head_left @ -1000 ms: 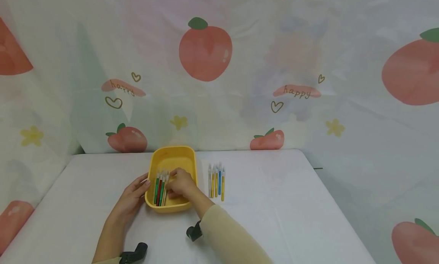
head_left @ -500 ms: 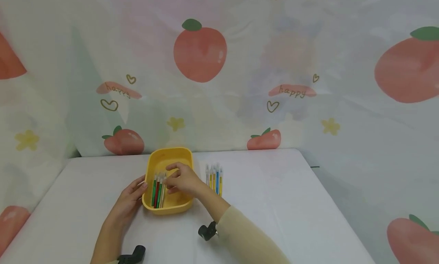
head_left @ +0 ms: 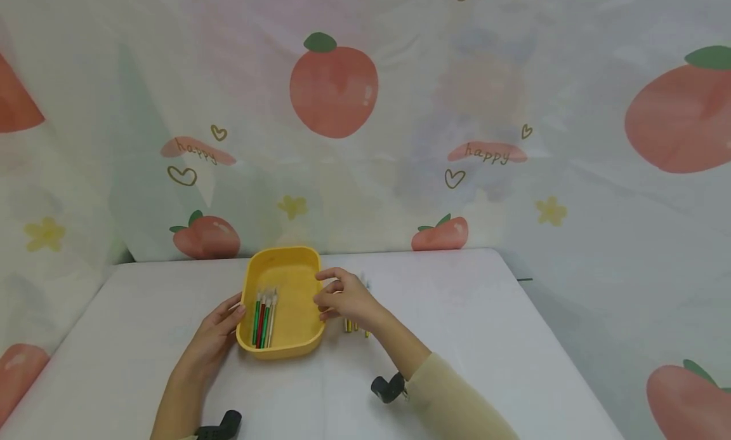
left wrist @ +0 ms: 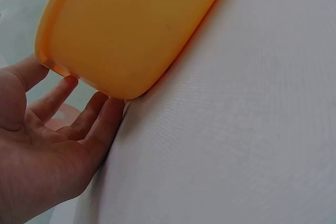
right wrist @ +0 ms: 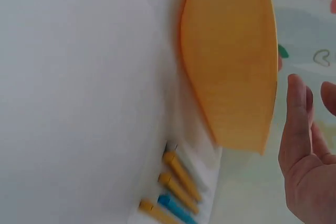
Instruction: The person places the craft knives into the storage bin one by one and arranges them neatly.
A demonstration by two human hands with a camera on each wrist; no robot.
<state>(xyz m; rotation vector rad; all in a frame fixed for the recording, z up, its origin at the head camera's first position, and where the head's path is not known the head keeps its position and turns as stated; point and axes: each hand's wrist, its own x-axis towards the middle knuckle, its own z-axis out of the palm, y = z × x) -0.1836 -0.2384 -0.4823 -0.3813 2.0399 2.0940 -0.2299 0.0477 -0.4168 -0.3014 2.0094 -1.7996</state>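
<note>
A yellow plastic tray (head_left: 297, 329) stands on the white table. Inside, along its left side, lie several slim pen-like sticks (head_left: 261, 322) with green, red and pale barrels and clear-capped tips. My left hand (head_left: 211, 332) touches the tray's left side, its fingertips and thumb resting along the outer wall and rim in the left wrist view. Over the right rim, my right hand (head_left: 351, 299) hovers with loosely bent fingers and nothing in them. More such sticks (right wrist: 181, 174), silver, yellow and blue, lie right of the tray, partly hidden by that hand in the head view.
The white tablecloth (head_left: 457, 338) reaches back to a printed curtain (head_left: 400, 192) with peaches and flowers, which also hangs along both sides. A black wrist camera mount (head_left: 388, 388) sits on the right wrist, another (head_left: 221, 425) on the left.
My right hand has lifted out of the tray and moved right, over its right rim towards the loose sticks. The left hand stays at the tray's left side. The view has shifted slightly.
</note>
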